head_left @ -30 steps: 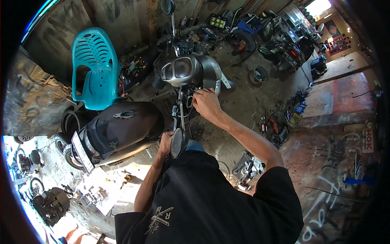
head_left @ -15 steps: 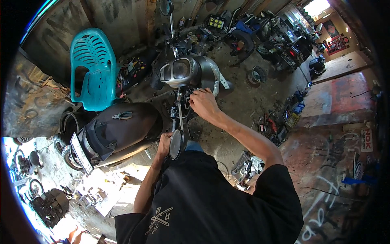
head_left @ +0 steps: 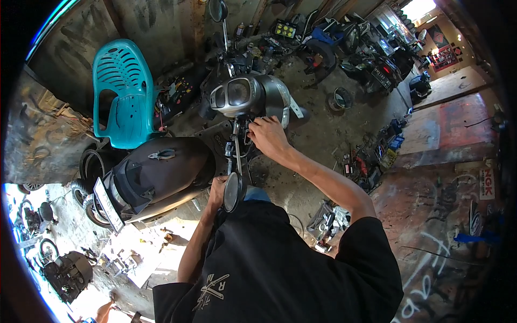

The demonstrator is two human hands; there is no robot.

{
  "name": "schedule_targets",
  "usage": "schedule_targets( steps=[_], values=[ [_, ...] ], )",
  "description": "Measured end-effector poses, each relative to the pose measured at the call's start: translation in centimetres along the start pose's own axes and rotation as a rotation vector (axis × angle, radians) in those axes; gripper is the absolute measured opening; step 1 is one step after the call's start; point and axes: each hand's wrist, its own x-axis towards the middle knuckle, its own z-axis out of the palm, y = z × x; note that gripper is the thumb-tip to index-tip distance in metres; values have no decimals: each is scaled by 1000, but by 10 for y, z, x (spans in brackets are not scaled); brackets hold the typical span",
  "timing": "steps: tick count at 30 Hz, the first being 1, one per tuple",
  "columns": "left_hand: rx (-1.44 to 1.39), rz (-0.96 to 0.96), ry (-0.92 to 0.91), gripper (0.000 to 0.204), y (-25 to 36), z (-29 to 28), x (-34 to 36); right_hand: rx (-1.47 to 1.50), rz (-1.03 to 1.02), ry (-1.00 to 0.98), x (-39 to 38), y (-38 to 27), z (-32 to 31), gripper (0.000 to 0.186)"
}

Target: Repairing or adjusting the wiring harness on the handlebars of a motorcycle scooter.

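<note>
A scooter with a dark seat (head_left: 175, 167) stands in front of me, its front end turned toward the top. My left hand (head_left: 217, 191) is closed round the near end of the handlebar (head_left: 237, 148); a round mirror (head_left: 232, 192) partly covers that grip. My right hand (head_left: 267, 135) reaches over to the bar's middle, just below the grey instrument housing (head_left: 237, 94). Its fingers are bent and pressed together at dark parts beside the bar; what they pinch is hidden. Pliers (head_left: 162, 154) lie on the seat.
A teal plastic chair (head_left: 125, 97) stands left of the scooter. Beyond it are a bucket (head_left: 340, 99), scattered parts and another motorcycle (head_left: 371, 72). Tools (head_left: 361, 164) lie along the right wall. At lower left, an engine part (head_left: 67, 274) sits on the sunlit floor, near a person's limb (head_left: 105, 311).
My right hand has shifted very slightly at the handlebar's middle. My left hand keeps its hold. At the lower left edge, the other person's limb has moved a little.
</note>
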Motion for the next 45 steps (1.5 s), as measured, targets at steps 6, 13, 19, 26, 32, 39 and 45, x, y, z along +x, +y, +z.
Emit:
schedule_targets(
  steps=[6,13,19,26,32,39,45],
  values=[
    [36,17,-7,32,7,5,-5,43,36,11,-3,1,-8,17],
    [100,28,3,33,4,4,-4,64,66,-23,-6,4,-8,16],
    [72,38,-12,33,16,9,-11,88,46,14,-7,0,-8,11],
    [-23,-28,-69,38,69,30,-27,56,43,-19,-10,8,0,11],
    [-125,36,-45,34,70,37,-31,47,-8,12,-11,8,1,7],
    [-88,-22,-62,28,77,34,-33,33,-39,0,-7,6,-2,7],
    [-116,-89,-19,27,84,39,-32,68,-55,5,-6,7,2,7]
  ],
)
